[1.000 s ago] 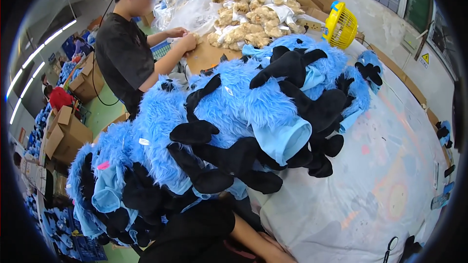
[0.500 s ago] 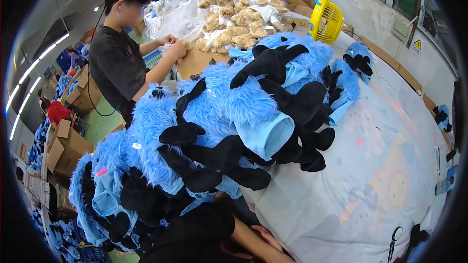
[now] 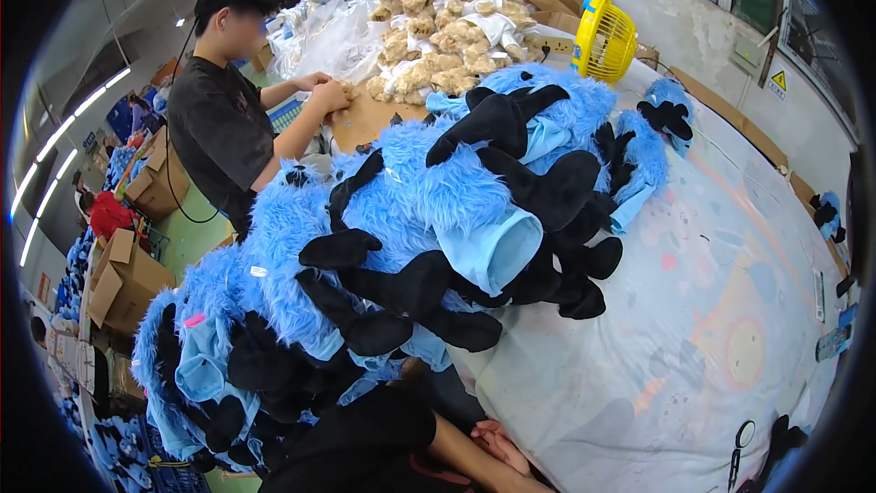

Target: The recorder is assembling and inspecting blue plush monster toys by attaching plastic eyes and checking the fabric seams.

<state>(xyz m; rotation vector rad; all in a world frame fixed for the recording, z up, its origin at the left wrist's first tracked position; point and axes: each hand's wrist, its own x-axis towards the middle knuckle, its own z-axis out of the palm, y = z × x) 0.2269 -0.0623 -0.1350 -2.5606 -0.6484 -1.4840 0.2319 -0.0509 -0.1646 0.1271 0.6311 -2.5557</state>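
My left forearm [image 3: 470,456], below a black sleeve, crosses the lower edge, and its hand is out of view. Just beyond that forearm lies my right hand [image 3: 500,445], partly hidden, with loosely bent fingers and nothing visible in them. It rests by the near edge of the cloth-covered table [image 3: 639,347]. In front of me is a large heap of blue furry plush skins [image 3: 438,187] with floppy black limbs [image 3: 497,128]. A light blue fabric opening [image 3: 497,251] faces me. Neither arm is seen gripping the heap.
Across the table a person [image 3: 219,114] in a black cap handles a small tan piece beside a tan plush pile [image 3: 447,41]. A yellow fan [image 3: 605,39] stands at the back. At right lies a round-headed, black-handled tool [image 3: 745,435]. Cardboard boxes [image 3: 132,278] stand left.
More of my right hand and its fingers shows beyond the left forearm. The view has shifted slightly; the plush heap stays put. The other person's hands have barely moved.
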